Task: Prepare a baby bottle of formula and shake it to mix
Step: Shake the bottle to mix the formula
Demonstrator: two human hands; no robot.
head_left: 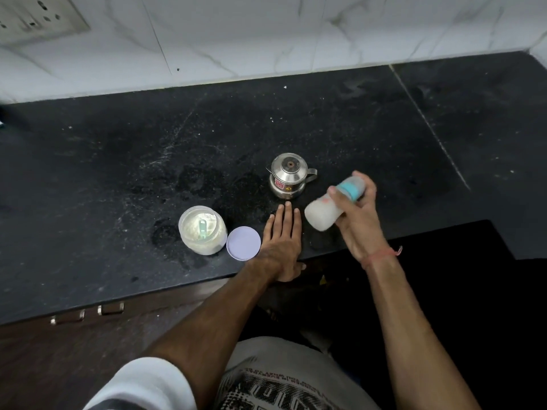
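My right hand grips a baby bottle with a blue collar, held tilted above the counter's front edge; the bottle is blurred and holds milky white liquid. My left hand lies flat on the black counter, fingers spread, holding nothing. An open clear jar of white formula powder with a pale green scoop inside stands left of that hand. Its lilac lid lies flat between the jar and my left hand.
A small lidded steel pot with a handle stands just beyond my left fingertips. White marble wall tiles with a socket plate run behind the counter. Drawer handles show below the counter's front edge.
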